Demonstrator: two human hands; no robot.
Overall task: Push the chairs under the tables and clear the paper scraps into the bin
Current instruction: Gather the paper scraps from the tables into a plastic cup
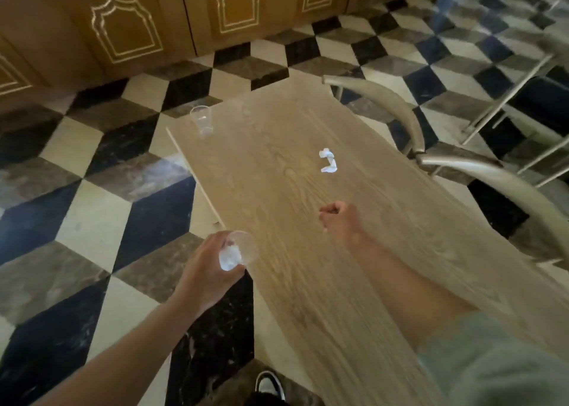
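**Scrap on the table, cup in my left hand**

A crumpled white paper scrap [328, 160] lies mid-table on the pale wood-grain table [277, 190], well ahead of my hands. A clear plastic cup [201, 119] stands at the table's far left corner. Two curved chair backs [385, 104] sit against the right edge. My left hand [206, 267] grips a clear cup holding white crumpled paper [229, 256] at the table's left edge. My right hand [338, 221] hovers over the tabletop, curled into a fist; I cannot tell whether it holds anything.
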